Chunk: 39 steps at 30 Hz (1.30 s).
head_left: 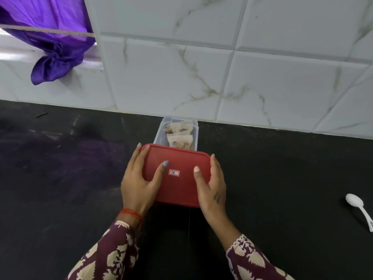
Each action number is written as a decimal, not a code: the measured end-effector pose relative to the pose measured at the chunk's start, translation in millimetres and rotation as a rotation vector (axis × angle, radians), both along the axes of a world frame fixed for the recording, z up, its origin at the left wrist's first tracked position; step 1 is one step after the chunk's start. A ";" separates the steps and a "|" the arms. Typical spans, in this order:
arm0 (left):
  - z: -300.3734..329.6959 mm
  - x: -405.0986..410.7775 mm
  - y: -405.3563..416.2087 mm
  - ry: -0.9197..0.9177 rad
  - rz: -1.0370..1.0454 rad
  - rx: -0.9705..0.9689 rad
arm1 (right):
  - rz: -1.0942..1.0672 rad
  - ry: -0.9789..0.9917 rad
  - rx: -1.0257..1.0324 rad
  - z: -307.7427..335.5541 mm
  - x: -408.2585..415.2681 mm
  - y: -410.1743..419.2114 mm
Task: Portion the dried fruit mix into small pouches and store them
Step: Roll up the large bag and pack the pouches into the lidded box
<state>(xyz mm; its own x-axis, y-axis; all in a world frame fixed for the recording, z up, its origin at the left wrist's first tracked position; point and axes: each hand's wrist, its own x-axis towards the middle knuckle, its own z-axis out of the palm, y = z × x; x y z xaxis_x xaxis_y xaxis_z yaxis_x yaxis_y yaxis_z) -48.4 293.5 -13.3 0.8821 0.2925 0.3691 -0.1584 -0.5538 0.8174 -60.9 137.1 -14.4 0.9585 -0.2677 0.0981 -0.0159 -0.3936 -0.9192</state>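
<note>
Both hands hold the red lid (177, 174) by its short sides. The left hand (139, 182) has its thumb laid across the top and its fingers along the left edge; the right hand (212, 184) mirrors it, thumb on top, fingers along the right edge, so each grip is wrapped round the lid. A small white sticker (174, 172) sits near the middle of the lid. The lid covers the near part of a clear plastic box (159, 132) standing on the black table (282, 178), its far end close to the tiled wall (201, 57). In the uncovered far part lie small pouches (179, 134) with brownish fruit mix showing through them. Well off to the right, a white plastic spoon (359, 209) lies on the table. Up at the left, a purple cloth (54, 47) hangs knotted by a window ledge.
</note>
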 end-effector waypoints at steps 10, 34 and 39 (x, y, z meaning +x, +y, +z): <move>30.5 114.2 3.5 0.179 -0.191 0.013 | -0.130 0.052 0.013 15.8 86.4 -27.3; -11.6 84.5 -23.7 0.407 -0.017 -0.465 | 0.161 0.072 -0.023 -4.2 116.6 -22.6; 9.9 133.8 -17.3 0.474 -0.096 -0.435 | 0.104 0.078 -0.008 -4.7 109.5 -10.1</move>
<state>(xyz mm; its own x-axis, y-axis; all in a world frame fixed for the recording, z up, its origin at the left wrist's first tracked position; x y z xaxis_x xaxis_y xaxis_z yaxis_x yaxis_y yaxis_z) 85.4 276.2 -3.5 0.9499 0.2392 -0.2011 0.2423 -0.1573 0.9574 48.7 126.9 -19.1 0.9858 -0.1664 0.0236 -0.0464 -0.4045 -0.9134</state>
